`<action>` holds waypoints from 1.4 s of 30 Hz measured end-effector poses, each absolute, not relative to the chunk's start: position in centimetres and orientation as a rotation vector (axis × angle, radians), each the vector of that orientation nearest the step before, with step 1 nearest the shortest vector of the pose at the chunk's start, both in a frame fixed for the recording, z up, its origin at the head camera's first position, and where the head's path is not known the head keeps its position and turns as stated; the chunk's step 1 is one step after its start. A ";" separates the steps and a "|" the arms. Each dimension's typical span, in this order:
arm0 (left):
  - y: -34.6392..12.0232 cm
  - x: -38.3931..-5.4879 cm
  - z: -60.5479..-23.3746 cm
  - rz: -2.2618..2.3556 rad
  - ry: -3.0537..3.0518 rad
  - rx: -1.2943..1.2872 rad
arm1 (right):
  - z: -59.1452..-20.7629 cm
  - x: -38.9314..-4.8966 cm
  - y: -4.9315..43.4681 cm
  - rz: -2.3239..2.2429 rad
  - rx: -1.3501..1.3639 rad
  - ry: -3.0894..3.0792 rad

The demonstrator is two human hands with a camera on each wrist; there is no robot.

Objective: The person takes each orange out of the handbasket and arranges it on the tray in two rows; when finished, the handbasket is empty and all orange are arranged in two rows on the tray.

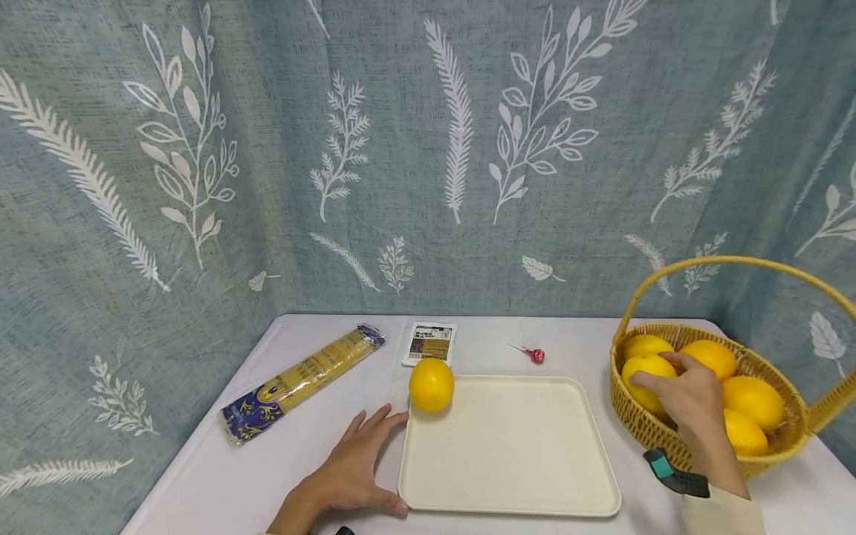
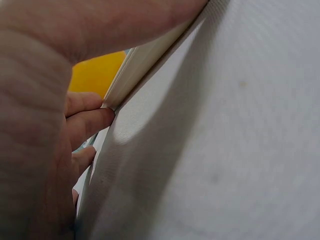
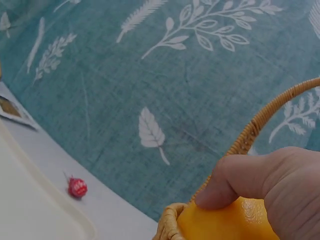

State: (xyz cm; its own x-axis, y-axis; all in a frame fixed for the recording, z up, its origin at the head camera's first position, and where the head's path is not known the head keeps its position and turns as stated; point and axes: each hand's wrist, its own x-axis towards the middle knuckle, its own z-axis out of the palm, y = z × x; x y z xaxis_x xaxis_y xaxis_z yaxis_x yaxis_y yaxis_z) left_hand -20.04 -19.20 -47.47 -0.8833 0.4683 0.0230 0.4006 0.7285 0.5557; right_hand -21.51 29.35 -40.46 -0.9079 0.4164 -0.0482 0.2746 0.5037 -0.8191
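A woven basket (image 1: pixel 643 425) at the right holds several yellow oranges. My right hand (image 1: pixel 669 386) reaches into it and grips the front left orange (image 1: pixel 640 369). In the right wrist view my thumb (image 3: pixel 250 180) presses on that orange (image 3: pixel 225 225) under the basket handle (image 3: pixel 270 115). One more orange (image 1: pixel 431 384) sits on the back left corner of a cream tray (image 1: pixel 508 453). My left hand (image 1: pixel 364 464) lies flat on the table with straight fingers, thumb against the tray's left edge (image 2: pixel 150 55). It holds nothing.
A long yellow noodle packet (image 1: pixel 301 379) lies at the left. A small flat pack (image 1: pixel 429 343) and a red lollipop (image 1: pixel 535 354) lie behind the tray. A leaf-print curtain closes the back and sides. The basket handle (image 1: pixel 735 261) arches over the fruit.
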 end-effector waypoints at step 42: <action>-19.2 -20.2 -47.6 0.852 2.802 0.732 | -40.8 -23.5 17.4 1.796 0.198 -2.364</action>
